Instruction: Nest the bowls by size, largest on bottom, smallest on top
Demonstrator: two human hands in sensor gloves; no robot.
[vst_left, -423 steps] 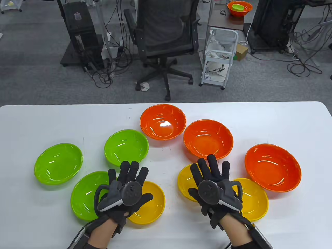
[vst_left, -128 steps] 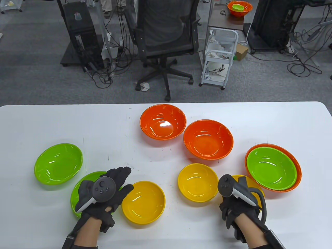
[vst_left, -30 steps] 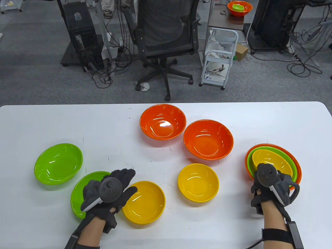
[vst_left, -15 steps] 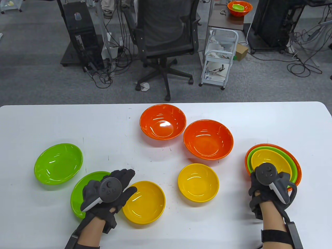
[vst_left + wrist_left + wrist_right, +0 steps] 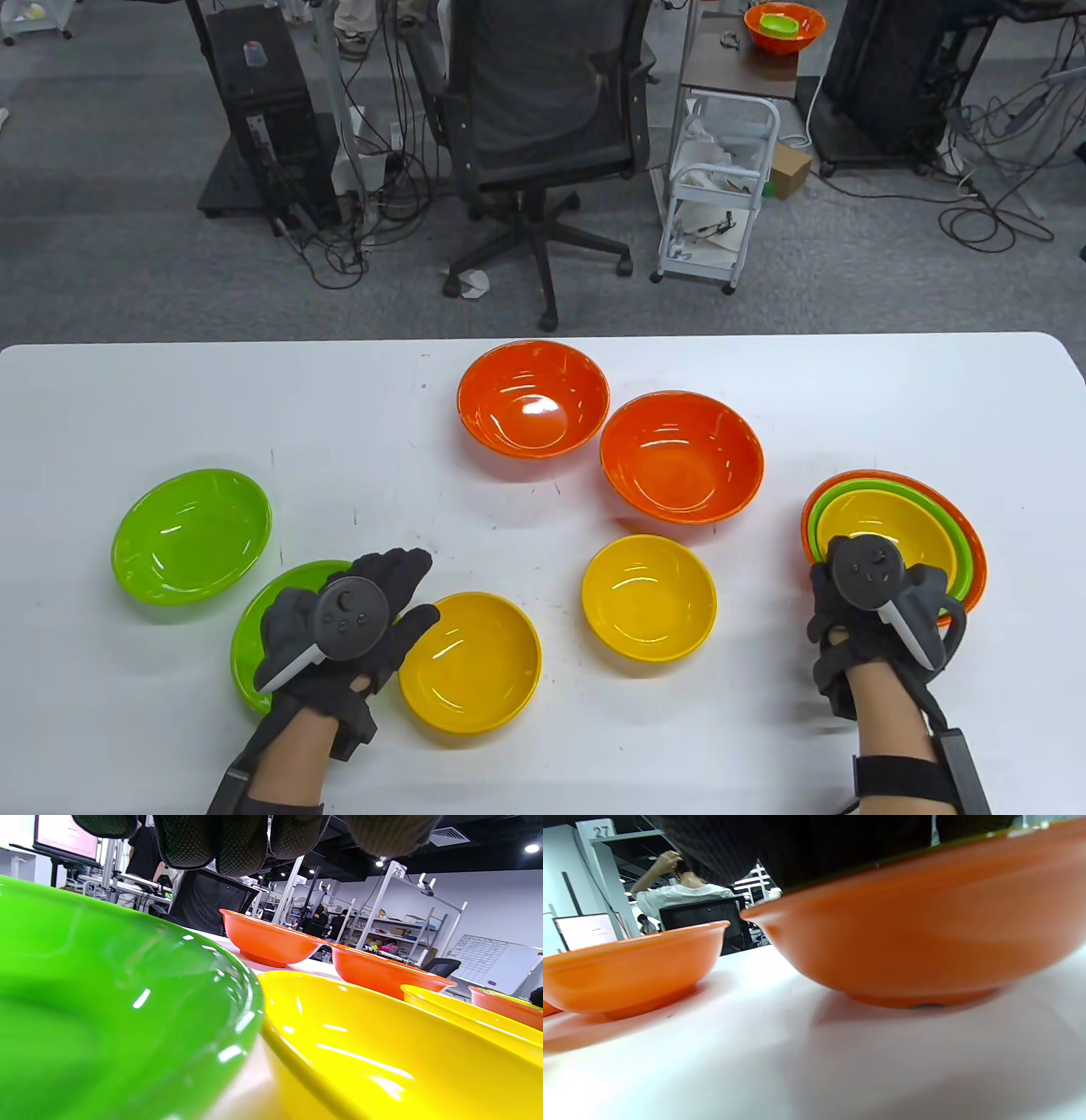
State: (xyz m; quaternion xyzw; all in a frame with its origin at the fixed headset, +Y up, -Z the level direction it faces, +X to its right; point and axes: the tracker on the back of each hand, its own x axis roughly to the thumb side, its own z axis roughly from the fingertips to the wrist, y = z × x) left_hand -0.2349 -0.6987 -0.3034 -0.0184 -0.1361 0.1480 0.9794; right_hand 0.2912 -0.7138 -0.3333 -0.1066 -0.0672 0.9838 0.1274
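At the right, a yellow bowl (image 5: 891, 522) sits inside a green bowl (image 5: 957, 543), which sits inside a large orange bowl (image 5: 977, 577). My right hand (image 5: 836, 603) is at this stack's near-left rim and holds the yellow bowl's edge. The tracker hides its fingers. In the right wrist view the glove (image 5: 840, 844) lies over the orange bowl (image 5: 925, 921). My left hand (image 5: 416, 590) is open with fingers stretched out over a green bowl (image 5: 254, 662), beside a yellow bowl (image 5: 471, 662). In the left wrist view its fingers (image 5: 242, 844) hang above the green bowl (image 5: 106, 1005).
Loose on the white table (image 5: 339, 399) are a second green bowl (image 5: 191, 535) at the left, a yellow bowl (image 5: 649, 598) in the middle and two orange bowls (image 5: 533, 410) (image 5: 681, 456) further back. Beyond the table's far edge stand a chair and a cart.
Over the last second my right hand has shifted slightly left, and the yellow bowl has settled lower into the green bowl. My left hand has drifted a little left.
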